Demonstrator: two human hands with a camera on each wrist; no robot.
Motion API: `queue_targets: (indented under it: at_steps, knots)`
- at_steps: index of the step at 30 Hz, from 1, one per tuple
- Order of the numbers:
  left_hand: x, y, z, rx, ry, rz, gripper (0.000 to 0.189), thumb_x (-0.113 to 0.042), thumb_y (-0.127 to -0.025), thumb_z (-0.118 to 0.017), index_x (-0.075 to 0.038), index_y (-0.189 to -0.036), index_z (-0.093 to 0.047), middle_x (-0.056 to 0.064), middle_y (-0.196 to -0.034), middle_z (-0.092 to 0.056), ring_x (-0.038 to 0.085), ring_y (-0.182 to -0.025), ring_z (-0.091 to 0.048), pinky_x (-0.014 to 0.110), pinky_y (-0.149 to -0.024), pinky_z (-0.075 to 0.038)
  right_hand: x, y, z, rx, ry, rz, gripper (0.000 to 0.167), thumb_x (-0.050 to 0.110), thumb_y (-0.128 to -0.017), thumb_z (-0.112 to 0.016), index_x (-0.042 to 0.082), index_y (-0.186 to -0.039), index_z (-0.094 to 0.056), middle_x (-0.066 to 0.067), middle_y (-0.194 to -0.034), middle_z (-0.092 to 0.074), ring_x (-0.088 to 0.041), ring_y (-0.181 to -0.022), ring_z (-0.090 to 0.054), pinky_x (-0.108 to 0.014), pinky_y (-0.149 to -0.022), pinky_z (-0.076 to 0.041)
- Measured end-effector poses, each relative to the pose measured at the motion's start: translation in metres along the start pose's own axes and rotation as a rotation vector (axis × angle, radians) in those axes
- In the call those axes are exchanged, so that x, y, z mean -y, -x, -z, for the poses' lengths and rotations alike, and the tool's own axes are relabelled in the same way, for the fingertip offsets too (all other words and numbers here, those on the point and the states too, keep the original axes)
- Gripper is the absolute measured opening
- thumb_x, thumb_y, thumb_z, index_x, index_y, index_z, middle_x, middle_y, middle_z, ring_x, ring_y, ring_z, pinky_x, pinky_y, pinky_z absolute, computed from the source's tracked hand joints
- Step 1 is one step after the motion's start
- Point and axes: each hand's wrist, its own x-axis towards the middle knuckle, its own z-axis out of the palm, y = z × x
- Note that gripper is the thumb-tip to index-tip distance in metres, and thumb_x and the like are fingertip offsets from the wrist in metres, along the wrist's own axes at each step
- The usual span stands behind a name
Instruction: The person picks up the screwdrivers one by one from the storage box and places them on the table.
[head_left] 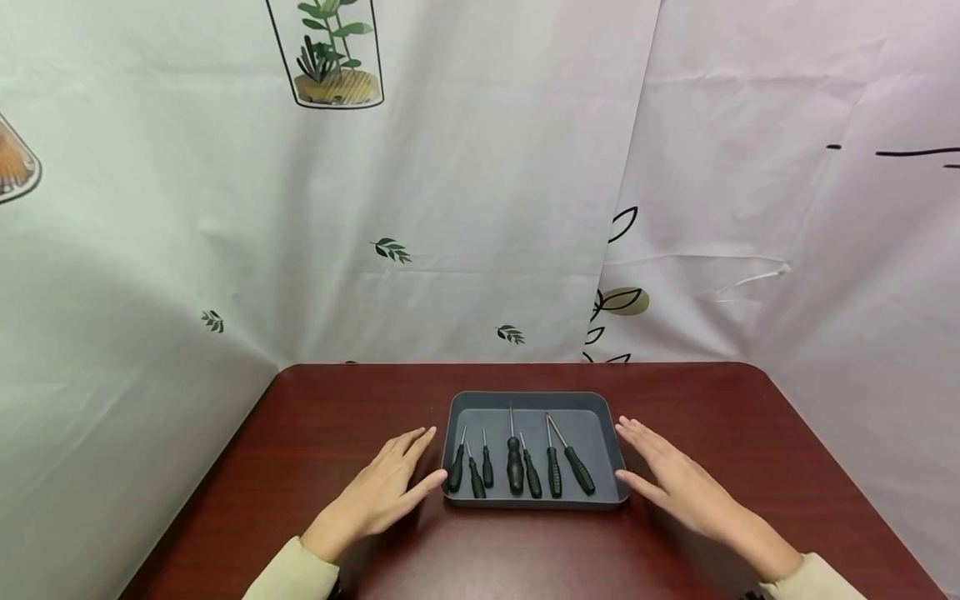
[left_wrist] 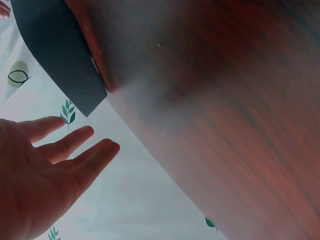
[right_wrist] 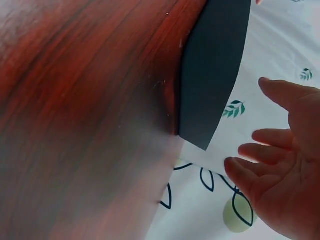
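A dark grey rectangular tray (head_left: 491, 399) lies on the table, holding several black-handled screwdrivers (head_left: 514, 467) side by side with their metal shafts toward the far rim. My left hand (head_left: 382, 487) is at the tray's left side, fingers spread and thumb tip right by the near left corner. At the right side is my right hand (head_left: 678, 487), its fingers extended and thumb tip close to the near right corner. Both wrist views show an outer wall of the tray (left_wrist: 55, 55) with the relaxed fingers beside it. Neither hand holds anything.
The reddish-brown wooden table (head_left: 352, 400) has rounded far corners. Behind it and along both sides hangs a white cloth backdrop (head_left: 450, 183) printed with leaves and plant jars.
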Motion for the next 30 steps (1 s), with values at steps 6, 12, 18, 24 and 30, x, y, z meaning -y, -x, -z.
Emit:
queue_targets:
  at_steps: [6, 12, 18, 24, 30]
  knots:
    - [-0.001, -0.005, 0.000, 0.006, 0.043, 0.027, 0.065, -0.045, -0.102, -0.053, 0.000, -0.148, -0.045, 0.019, -0.144, -0.048, 0.038, -0.133, -0.045, 0.056, -0.110, -0.038, -0.001, -0.007, -0.003, -0.131, -0.029, 0.127, 0.046, 0.012, -0.083, -0.081, -0.001, -0.124, -0.065, -0.015, -0.128, -0.062, -0.029, -0.116, -0.060, -0.030, -0.096, -0.050]
    - [-0.003, -0.014, -0.001, -0.082, 0.074, 0.058, 0.056, -0.037, -0.100, -0.061, 0.005, -0.137, -0.056, 0.021, -0.130, -0.059, 0.037, -0.122, -0.055, 0.058, -0.101, -0.045, 0.000, -0.016, -0.003, -0.151, -0.183, 0.185, 0.039, -0.003, -0.080, -0.079, -0.001, -0.116, -0.065, -0.010, -0.111, -0.065, -0.023, -0.091, -0.069, -0.031, -0.074, -0.061]
    - [-0.005, -0.020, -0.002, -0.117, 0.129, 0.093, 0.050, -0.030, -0.099, -0.065, 0.006, -0.133, -0.059, 0.020, -0.122, -0.063, 0.032, -0.105, -0.063, 0.057, -0.092, -0.050, 0.005, -0.021, -0.002, -0.121, -0.268, 0.093, 0.032, -0.006, -0.081, -0.077, -0.003, -0.110, -0.066, -0.013, -0.101, -0.066, -0.015, -0.078, -0.070, -0.028, -0.065, -0.061]
    - [-0.006, -0.025, -0.004, -0.125, 0.198, 0.108, 0.046, -0.023, -0.097, -0.067, 0.007, -0.131, -0.060, 0.020, -0.114, -0.065, 0.028, -0.093, -0.067, 0.054, -0.086, -0.053, 0.015, -0.032, -0.001, -0.123, -0.315, 0.031, 0.025, -0.005, -0.081, -0.078, -0.004, -0.105, -0.069, -0.007, -0.092, -0.067, -0.005, -0.072, -0.065, -0.022, -0.060, -0.058]
    - [-0.008, -0.029, -0.006, -0.105, 0.265, 0.138, 0.045, -0.021, -0.097, -0.068, 0.008, -0.130, -0.060, 0.021, -0.113, -0.065, 0.019, -0.085, -0.069, 0.046, -0.081, -0.057, 0.022, -0.042, 0.001, -0.067, -0.366, -0.054, 0.022, -0.001, -0.084, -0.078, -0.004, -0.104, -0.070, -0.008, -0.091, -0.070, -0.007, -0.073, -0.065, -0.022, -0.062, -0.058]
